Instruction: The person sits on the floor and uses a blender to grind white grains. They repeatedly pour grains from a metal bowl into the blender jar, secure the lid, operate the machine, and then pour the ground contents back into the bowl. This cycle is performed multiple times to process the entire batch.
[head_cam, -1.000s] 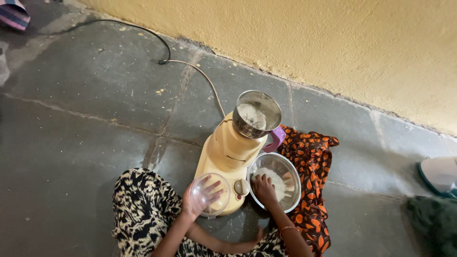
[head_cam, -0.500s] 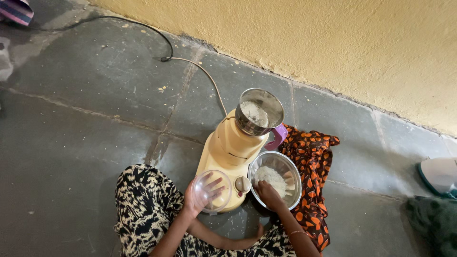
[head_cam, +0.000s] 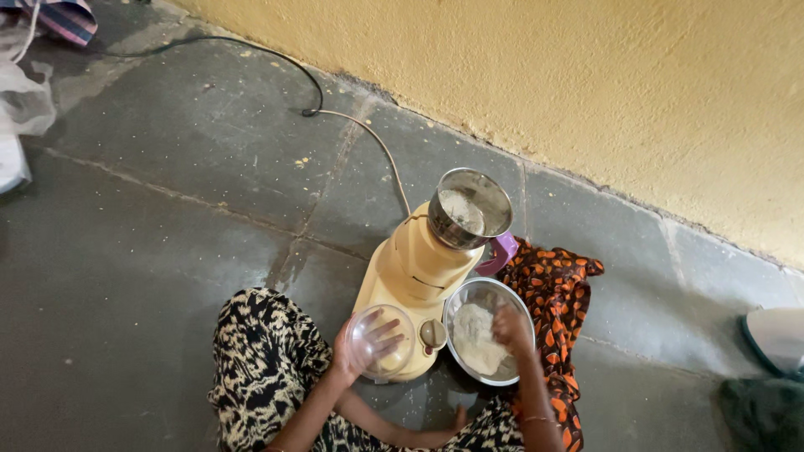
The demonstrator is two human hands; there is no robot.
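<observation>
Batter fills steel bowl [head_cam: 488, 341] under right hand's [head_cam: 512, 328] dipped fingers; left hand [head_cam: 362, 345] grips clear lid [head_cam: 382, 343].

The left hand [head_cam: 356, 351] held a clear round lid [head_cam: 381, 341] against the base of the cream mixer grinder [head_cam: 414, 268]. The right hand [head_cam: 512, 328] dipped into a steel bowl [head_cam: 488, 341] of white batter (its steel jar [head_cam: 469, 209] stood open on top), beside an orange patterned cloth [head_cam: 557, 301].
</observation>
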